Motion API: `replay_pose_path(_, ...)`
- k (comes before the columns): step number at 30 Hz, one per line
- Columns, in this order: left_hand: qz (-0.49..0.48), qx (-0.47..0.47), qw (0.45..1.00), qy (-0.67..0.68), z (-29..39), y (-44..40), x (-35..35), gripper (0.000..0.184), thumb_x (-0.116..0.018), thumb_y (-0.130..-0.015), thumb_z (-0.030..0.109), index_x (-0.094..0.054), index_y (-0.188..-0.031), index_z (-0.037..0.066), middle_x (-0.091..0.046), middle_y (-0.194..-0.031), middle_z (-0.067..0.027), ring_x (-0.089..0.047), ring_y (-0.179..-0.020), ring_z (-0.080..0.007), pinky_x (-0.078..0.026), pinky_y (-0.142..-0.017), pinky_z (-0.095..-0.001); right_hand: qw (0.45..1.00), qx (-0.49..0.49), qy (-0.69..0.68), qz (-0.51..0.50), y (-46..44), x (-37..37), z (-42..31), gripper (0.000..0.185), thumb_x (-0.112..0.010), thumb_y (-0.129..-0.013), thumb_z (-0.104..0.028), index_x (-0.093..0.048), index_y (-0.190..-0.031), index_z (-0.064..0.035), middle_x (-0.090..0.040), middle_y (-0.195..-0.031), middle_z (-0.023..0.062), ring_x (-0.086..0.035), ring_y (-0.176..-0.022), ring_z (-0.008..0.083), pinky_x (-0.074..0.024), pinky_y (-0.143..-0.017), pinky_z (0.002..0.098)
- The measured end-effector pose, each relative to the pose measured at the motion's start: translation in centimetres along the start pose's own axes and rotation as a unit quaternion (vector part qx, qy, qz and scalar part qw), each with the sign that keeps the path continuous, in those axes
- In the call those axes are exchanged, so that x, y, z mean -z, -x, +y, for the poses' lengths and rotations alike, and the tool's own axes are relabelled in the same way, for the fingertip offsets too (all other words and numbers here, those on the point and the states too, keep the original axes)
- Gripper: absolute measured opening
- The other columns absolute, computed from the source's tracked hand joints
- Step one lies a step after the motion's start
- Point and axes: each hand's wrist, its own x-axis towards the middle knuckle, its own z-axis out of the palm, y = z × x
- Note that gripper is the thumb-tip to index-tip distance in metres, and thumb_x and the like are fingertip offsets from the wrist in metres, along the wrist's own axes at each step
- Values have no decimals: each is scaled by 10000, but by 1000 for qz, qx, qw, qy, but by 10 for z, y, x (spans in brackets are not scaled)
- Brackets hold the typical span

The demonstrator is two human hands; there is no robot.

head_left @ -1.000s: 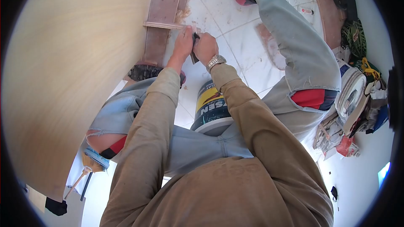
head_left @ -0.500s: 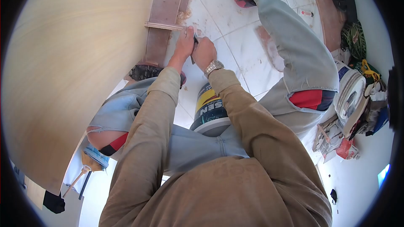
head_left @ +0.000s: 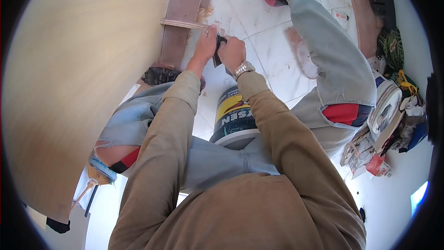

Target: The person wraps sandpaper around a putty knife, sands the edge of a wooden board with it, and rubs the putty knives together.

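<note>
My left hand (head_left: 206, 44) is closed at the right end of a thin wooden strip (head_left: 184, 23), with its thumb up against it. Beside it, my right hand (head_left: 232, 52), with a metal watch on its wrist, is wrapped round a dark flat tool (head_left: 218, 52) whose blade-like part points down between the hands. Fingers hide much of the tool and its contact with the strip. Below the hands, between my legs, stands a paint bucket (head_left: 235, 115) with a yellow and dark label.
A large pale wooden panel (head_left: 78, 74) fills the left side. Reddish-brown boards (head_left: 185, 0) lie on the tiled floor (head_left: 273, 58) amid sawdust. Stacked buckets and lids (head_left: 386, 104), bags and rags line the right wall. A broom (head_left: 98, 175) is at lower left.
My right hand has shifted slightly back and forth beside my left hand, and the dark tool between them shows more now. The whole view has moved a little.
</note>
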Motion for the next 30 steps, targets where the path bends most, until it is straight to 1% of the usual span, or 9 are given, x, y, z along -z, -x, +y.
replay_pose_path(4,5,-26,997,-77,-8,-10,-2,528,-367,-1066,422,-597,-1190,-36,-635,-1177,-272,-586,-1150,-425,-433,-994,-444,1000,-13,10,2,-10,-2,5,269,-607,-843,-145,-757,-1047,-55,-698,-856,261,-689,-832,446,-560,-793,494)
replay_pose_path(10,-31,22,999,-3,14,5,6,534,-368,-1067,423,-588,-1203,-43,-620,-1215,-276,-566,-1178,-439,-428,-1002,-444,999,-24,20,-18,3,-1,5,261,-621,-843,-153,-760,-1045,-64,-703,-868,267,-695,-844,445,-565,-788,493)
replay_pose_path(12,2,-28,999,-30,-17,-12,-3,554,-370,-1065,427,-585,-1208,-63,-608,-1226,-294,-558,-1188,-441,-419,-1016,-450,1000,-23,-10,-11,-10,10,9,258,-622,-845,-158,-759,-1040,-59,-703,-864,268,-695,-847,448,-567,-790,492)
replay_pose_path(18,41,-16,999,-15,-18,-8,-3,577,-352,-1069,441,-592,-1215,-63,-610,-1236,-286,-558,-1195,-420,-414,-1022,-437,1000,-24,6,-7,-7,3,5,200,-653,-827,-161,-741,-871,13,-701,-826,278,-701,-834,447,-576,-771,496)
replay_pose_path(21,-14,38,999,34,7,-1,3,616,-362,-1084,465,-563,-1334,-60,-602,-1337,-202,-540,-1237,-290,-387,-1062,-362,1000,10,-25,8,-17,11,6,187,-652,-810,-141,-742,-864,14,-701,-820,274,-702,-824,442,-576,-774,494)
replay_pose_path(22,-21,24,999,21,8,-4,2,600,-360,-1077,466,-577,-1290,-52,-616,-1287,-216,-560,-1197,-319,-403,-1033,-385,999,10,34,-32,-12,6,0,233,-622,-852,-173,-754,-984,-33,-701,-869,265,-685,-842,457,-558,-796,504)
replay_pose_path(24,-29,3,1000,-6,6,-2,7,577,-356,-1065,467,-605,-1203,-34,-646,-1186,-244,-599,-1117,-377,-436,-976,-431,999,18,34,-21,-3,1,-6,231,-615,-858,-169,-750,-989,-35,-700,-875,262,-683,-852,455,-553,-799,508)
replay_pose_path(27,-11,16,1000,-9,6,-5,2,573,-353,-1065,470,-607,-1209,-23,-658,-1168,-229,-611,-1102,-366,-443,-963,-430,1000,14,0,-24,5,9,-10,195,-634,-834,-139,-720,-890,26,-689,-926,254,-683,-895,428,-554,-800,505)
replay_pose_path(30,-17,12,999,-27,6,-5,1,582,-350,-1065,481,-608,-1207,-21,-658,-1165,-224,-611,-1107,-350,-444,-967,-420,1000,28,11,7,-11,-9,5,200,-638,-845,-149,-717,-929,14,-682,-904,252,-676,-879,430,-547,-784,510)
